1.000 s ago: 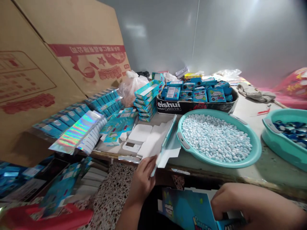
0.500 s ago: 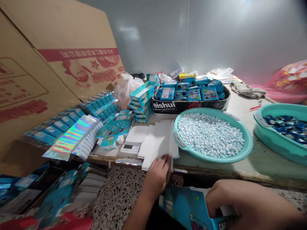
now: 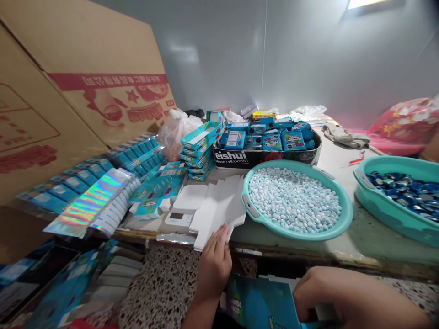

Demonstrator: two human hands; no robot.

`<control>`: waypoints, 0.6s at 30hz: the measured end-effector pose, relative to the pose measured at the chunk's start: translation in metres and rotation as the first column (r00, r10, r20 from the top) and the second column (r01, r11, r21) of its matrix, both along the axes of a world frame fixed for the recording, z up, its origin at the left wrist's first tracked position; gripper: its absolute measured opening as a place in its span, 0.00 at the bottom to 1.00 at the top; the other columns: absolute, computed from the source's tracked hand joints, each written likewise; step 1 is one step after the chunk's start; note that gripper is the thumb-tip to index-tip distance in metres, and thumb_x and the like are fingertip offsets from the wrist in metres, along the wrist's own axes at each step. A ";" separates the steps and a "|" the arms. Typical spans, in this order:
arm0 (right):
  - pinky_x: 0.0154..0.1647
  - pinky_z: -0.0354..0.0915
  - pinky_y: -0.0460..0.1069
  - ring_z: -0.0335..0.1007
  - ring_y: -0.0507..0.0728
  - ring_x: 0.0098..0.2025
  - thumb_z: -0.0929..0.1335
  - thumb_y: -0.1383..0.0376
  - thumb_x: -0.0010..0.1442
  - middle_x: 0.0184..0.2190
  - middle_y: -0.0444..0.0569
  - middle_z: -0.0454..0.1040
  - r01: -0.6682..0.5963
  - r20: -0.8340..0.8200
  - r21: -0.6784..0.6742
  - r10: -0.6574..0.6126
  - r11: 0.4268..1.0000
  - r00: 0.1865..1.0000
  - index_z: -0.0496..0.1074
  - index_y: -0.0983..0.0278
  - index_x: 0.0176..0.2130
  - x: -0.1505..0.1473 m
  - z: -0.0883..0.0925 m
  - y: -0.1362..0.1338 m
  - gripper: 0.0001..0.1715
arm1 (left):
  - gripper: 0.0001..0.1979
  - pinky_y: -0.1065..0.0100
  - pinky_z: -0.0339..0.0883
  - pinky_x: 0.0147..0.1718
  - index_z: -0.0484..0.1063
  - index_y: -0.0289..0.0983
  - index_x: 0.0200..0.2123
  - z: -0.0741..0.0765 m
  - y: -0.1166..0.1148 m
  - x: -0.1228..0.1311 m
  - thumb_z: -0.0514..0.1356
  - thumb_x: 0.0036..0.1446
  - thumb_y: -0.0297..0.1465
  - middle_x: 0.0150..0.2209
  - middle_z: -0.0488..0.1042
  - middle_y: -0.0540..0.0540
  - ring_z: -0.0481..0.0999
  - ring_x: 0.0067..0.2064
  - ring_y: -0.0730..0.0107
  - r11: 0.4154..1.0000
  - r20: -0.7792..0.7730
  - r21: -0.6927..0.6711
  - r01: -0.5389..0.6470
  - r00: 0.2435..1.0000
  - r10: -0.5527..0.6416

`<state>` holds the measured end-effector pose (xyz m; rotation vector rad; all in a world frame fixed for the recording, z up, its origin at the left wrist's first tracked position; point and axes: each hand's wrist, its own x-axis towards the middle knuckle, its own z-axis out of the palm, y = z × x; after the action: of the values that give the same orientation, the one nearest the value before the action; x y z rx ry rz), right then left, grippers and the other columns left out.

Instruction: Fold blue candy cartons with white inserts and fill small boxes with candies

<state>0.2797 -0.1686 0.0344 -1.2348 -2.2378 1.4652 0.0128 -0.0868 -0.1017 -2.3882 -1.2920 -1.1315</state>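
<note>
My left hand point(image 3: 214, 262) reaches to the table's front edge, its fingertips resting on the near end of a stack of flat white carton blanks point(image 3: 217, 208); the fingers lie close together and fairly straight. My right hand point(image 3: 329, 294) is low at the bottom right, fingers curled over the top edge of an opened blue printed carton point(image 3: 260, 304) held below the table. A small white scale point(image 3: 181, 212) lies just left of the blanks. Beyond them stands a teal basin of pale blue-white candies point(image 3: 295, 201).
A second teal basin of shiny blue pieces point(image 3: 401, 192) sits at the right. A black tray of blue boxes point(image 3: 267, 148) stands behind, with stacked blue trays point(image 3: 200, 151), holographic sheets point(image 3: 89, 203) and a big cardboard box point(image 3: 68, 87) at left. More blue cartons lie below at lower left.
One second ago my left hand held a blank lifted on edge; it now lies flat on the stack with my fingertips on it. The right hand stayed on the blue carton.
</note>
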 end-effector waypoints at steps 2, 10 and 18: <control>0.28 0.57 0.43 0.67 0.51 0.29 0.76 0.65 0.44 0.32 0.42 0.77 0.044 -0.003 0.022 -0.044 0.999 0.999 0.79 0.61 0.34 0.008 -0.008 -0.004 0.13 | 0.25 0.60 0.73 0.56 0.62 0.34 0.63 -0.002 -0.001 -0.002 0.51 0.63 0.19 0.55 0.76 0.39 0.75 0.57 0.64 1.000 0.024 -0.008 -0.018 1.000 0.018; 0.27 0.58 0.44 0.65 0.51 0.27 0.79 0.47 0.44 0.28 0.45 0.74 -0.087 -0.245 0.057 0.098 0.995 0.965 0.77 0.64 0.35 0.026 0.000 0.036 0.28 | 0.20 0.51 0.74 0.53 0.66 0.35 0.59 0.002 -0.005 0.015 0.53 0.65 0.27 0.54 0.77 0.38 0.78 0.54 0.55 0.975 -0.094 -0.206 -0.083 0.993 0.065; 0.23 0.54 0.42 0.57 0.47 0.24 0.80 0.48 0.41 0.21 0.37 0.64 -0.370 -0.265 -0.176 0.318 0.912 0.910 0.68 0.66 0.27 -0.006 0.001 0.118 0.29 | 0.20 0.55 0.71 0.53 0.70 0.33 0.57 0.051 0.028 0.050 0.49 0.66 0.28 0.53 0.76 0.36 0.76 0.55 0.52 0.778 -0.116 -0.614 -0.137 0.990 0.083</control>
<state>0.2735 -0.0509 0.0358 -0.6847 -2.2600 1.9228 0.0625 -0.0587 -0.0508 -2.6917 -1.9921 -0.6102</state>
